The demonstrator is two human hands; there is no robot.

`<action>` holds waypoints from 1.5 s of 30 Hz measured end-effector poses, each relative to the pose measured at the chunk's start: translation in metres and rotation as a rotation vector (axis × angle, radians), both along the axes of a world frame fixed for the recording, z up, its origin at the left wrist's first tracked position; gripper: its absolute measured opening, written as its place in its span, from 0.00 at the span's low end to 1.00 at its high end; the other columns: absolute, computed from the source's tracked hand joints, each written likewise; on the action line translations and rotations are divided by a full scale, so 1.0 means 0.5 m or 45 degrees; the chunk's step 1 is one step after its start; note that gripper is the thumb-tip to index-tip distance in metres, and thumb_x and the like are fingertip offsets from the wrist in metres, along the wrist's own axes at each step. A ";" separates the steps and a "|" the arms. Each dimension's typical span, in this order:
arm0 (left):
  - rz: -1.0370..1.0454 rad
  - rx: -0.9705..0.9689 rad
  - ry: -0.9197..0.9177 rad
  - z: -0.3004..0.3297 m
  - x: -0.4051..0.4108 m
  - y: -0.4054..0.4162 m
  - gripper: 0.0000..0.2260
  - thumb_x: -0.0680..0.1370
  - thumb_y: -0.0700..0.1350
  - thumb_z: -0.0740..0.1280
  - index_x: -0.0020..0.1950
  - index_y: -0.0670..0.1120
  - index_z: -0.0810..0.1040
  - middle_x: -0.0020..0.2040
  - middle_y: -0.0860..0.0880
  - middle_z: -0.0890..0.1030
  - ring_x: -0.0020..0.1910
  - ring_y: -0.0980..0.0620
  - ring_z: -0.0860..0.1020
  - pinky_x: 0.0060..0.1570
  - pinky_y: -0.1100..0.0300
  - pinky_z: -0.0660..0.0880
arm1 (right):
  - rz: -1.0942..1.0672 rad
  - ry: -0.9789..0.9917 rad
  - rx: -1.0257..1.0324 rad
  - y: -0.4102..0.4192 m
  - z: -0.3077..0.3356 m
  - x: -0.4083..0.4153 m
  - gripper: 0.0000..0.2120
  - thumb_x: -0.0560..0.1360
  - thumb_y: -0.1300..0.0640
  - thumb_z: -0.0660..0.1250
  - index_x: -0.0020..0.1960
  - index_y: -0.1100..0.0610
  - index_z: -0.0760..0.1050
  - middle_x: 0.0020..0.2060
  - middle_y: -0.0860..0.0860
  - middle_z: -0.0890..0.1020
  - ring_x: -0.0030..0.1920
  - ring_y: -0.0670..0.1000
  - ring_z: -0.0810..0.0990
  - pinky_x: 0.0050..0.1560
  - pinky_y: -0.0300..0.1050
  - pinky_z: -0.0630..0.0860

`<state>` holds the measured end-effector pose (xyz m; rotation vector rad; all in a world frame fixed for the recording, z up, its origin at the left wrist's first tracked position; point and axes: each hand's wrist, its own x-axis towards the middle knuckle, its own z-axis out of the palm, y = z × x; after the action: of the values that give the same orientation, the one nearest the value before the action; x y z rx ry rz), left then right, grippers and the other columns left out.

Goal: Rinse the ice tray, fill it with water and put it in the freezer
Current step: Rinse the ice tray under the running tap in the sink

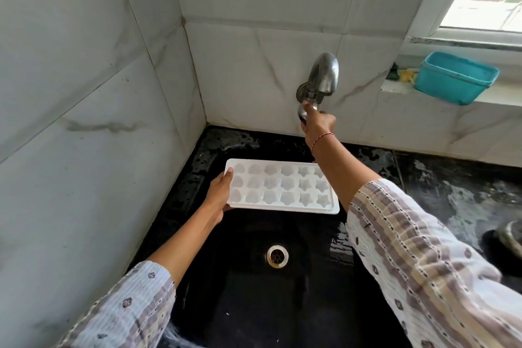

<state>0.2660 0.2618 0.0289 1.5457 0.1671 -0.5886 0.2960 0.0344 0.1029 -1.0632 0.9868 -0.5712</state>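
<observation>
A white ice tray (282, 186) with heart, flower and star moulds hangs level over the black sink (254, 305). My left hand (219, 195) grips the tray's left end, thumb on the rim. My right hand (316, 121) reaches up to the wall and closes on the handle of the steel tap (323, 73), just below the spout. No water stream is visible from the tap. The tray sits below and to the left of the spout. Whether the moulds hold water I cannot tell.
The sink's steel drain (277, 256) lies below the tray. Wet black countertop (452, 186) runs to the right, with a dark metal object (511, 234) at its edge. A teal plastic tub (456, 78) stands on the window ledge. Marble-tiled walls close the left and back.
</observation>
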 end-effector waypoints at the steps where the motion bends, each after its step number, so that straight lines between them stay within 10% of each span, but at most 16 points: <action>1: 0.002 0.001 0.000 -0.001 -0.001 0.006 0.16 0.81 0.54 0.57 0.64 0.48 0.74 0.56 0.48 0.80 0.52 0.48 0.80 0.44 0.57 0.78 | 0.001 0.002 -0.005 0.001 0.003 -0.002 0.13 0.65 0.53 0.76 0.33 0.57 0.73 0.38 0.55 0.79 0.41 0.53 0.79 0.51 0.51 0.81; 7: 0.027 0.019 0.007 -0.001 -0.001 0.030 0.18 0.81 0.55 0.57 0.65 0.48 0.75 0.57 0.47 0.81 0.54 0.47 0.80 0.46 0.56 0.78 | -0.059 0.030 0.004 0.001 0.025 -0.017 0.12 0.72 0.63 0.68 0.31 0.59 0.70 0.35 0.56 0.77 0.29 0.51 0.71 0.27 0.40 0.68; 16: 0.021 0.024 0.021 -0.012 -0.010 0.048 0.18 0.82 0.54 0.57 0.65 0.46 0.74 0.58 0.46 0.80 0.53 0.46 0.80 0.42 0.57 0.77 | 0.097 0.070 -0.146 0.011 0.023 -0.033 0.14 0.70 0.54 0.72 0.33 0.56 0.70 0.34 0.53 0.75 0.33 0.52 0.72 0.37 0.44 0.73; 21: 0.058 0.056 0.002 -0.020 -0.009 0.066 0.18 0.81 0.54 0.57 0.66 0.46 0.74 0.57 0.46 0.80 0.51 0.47 0.79 0.41 0.57 0.77 | 0.409 0.029 -0.028 0.027 -0.033 -0.107 0.11 0.77 0.69 0.57 0.38 0.63 0.72 0.33 0.57 0.72 0.29 0.48 0.73 0.30 0.39 0.73; 26: 0.158 0.052 -0.075 -0.021 -0.015 0.082 0.17 0.81 0.52 0.58 0.65 0.45 0.74 0.55 0.47 0.79 0.45 0.51 0.79 0.40 0.58 0.77 | 0.608 0.529 -0.900 0.030 -0.108 -0.219 0.09 0.74 0.65 0.65 0.50 0.60 0.82 0.42 0.50 0.80 0.42 0.47 0.76 0.34 0.33 0.67; 33: 0.059 0.262 -0.553 -0.014 -0.037 0.061 0.13 0.81 0.49 0.60 0.58 0.43 0.77 0.50 0.48 0.81 0.53 0.46 0.79 0.52 0.56 0.76 | 0.812 0.500 -0.474 0.046 -0.188 -0.257 0.15 0.75 0.66 0.61 0.61 0.63 0.74 0.43 0.56 0.79 0.44 0.53 0.77 0.44 0.47 0.74; 36: 0.038 0.380 -0.653 -0.021 -0.053 0.054 0.13 0.81 0.50 0.60 0.57 0.43 0.78 0.52 0.45 0.82 0.53 0.46 0.80 0.57 0.50 0.75 | 0.887 0.587 -0.715 0.061 -0.203 -0.256 0.16 0.75 0.66 0.60 0.61 0.61 0.75 0.42 0.55 0.80 0.44 0.53 0.78 0.42 0.43 0.71; 40: 0.182 0.268 -0.516 -0.031 -0.061 0.065 0.13 0.81 0.49 0.59 0.56 0.43 0.78 0.54 0.45 0.81 0.55 0.46 0.79 0.59 0.50 0.75 | 0.917 0.674 -0.914 0.076 -0.231 -0.268 0.15 0.77 0.60 0.61 0.64 0.59 0.73 0.56 0.57 0.79 0.58 0.58 0.77 0.47 0.40 0.68; 45: 0.203 0.142 -0.283 -0.045 -0.065 0.087 0.12 0.82 0.49 0.59 0.57 0.45 0.77 0.53 0.46 0.79 0.53 0.49 0.77 0.58 0.52 0.74 | 0.727 0.514 -0.583 0.078 -0.230 -0.267 0.21 0.77 0.59 0.63 0.68 0.57 0.63 0.51 0.53 0.74 0.48 0.53 0.76 0.41 0.39 0.72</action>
<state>0.2333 0.3056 0.0064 1.6760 0.1537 -0.2828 0.1626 0.0734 -0.0123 -1.8401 0.8509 -0.1030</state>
